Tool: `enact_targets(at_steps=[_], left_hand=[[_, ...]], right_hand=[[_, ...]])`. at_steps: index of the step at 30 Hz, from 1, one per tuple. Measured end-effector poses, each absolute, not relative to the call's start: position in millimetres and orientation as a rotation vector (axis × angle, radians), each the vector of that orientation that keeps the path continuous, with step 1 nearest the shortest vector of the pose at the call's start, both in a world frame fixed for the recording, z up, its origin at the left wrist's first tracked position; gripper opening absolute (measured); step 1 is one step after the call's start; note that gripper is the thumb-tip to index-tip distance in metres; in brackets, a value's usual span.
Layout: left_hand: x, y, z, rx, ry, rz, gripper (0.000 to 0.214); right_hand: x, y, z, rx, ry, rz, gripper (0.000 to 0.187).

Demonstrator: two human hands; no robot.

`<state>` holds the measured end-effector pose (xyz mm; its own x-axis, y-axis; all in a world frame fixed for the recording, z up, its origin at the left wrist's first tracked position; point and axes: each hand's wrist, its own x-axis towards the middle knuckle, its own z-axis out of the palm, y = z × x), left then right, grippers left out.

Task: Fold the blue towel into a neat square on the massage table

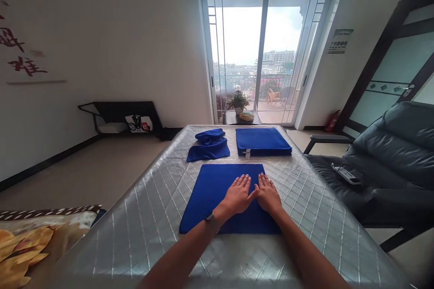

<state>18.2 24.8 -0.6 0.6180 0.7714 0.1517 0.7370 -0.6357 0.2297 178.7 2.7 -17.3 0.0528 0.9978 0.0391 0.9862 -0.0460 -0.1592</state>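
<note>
A blue cloth (210, 194) lies spread flat on the silver quilted table cover (152, 212), right in front of me. My left hand (237, 195) rests palm down on it, fingers stretched out, with a dark band at the wrist. Beside it my right hand (268, 193) presses flat near the cloth's right edge, and the two thumbs meet or nearly meet. Beyond the cloth, to the right, sits a neat stack of blue cloths (262, 140) with white tags at its front edge. A crumpled blue cloth (210, 145) lies to the left of that stack.
A dark padded armchair (389, 153) with a remote control (346, 174) on its seat stands at the right. Behind the table are a small stand with a potted plant (238, 101) and a sliding glass door (237, 31). Yellow patterned fabric (23, 253) shows at lower left.
</note>
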Motion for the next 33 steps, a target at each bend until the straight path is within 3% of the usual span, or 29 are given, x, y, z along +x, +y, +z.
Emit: enact_targets(at_steps=[5, 18, 33], left_hand=[[70, 34, -17, 2.649, 1.231, 0.376, 0.074], [-126, 67, -30, 2.433, 1.907, 0.231, 0.088], [-126, 63, -25, 2.36, 1.974, 0.211, 0.089]], right_hand=[[182, 1, -19, -2.155, -2.125, 0.089, 0.063], [177, 5, -21, -2.192, -2.016, 0.149, 0.063], [182, 69, 5, -2.197, -2.169, 0.109, 0.066]])
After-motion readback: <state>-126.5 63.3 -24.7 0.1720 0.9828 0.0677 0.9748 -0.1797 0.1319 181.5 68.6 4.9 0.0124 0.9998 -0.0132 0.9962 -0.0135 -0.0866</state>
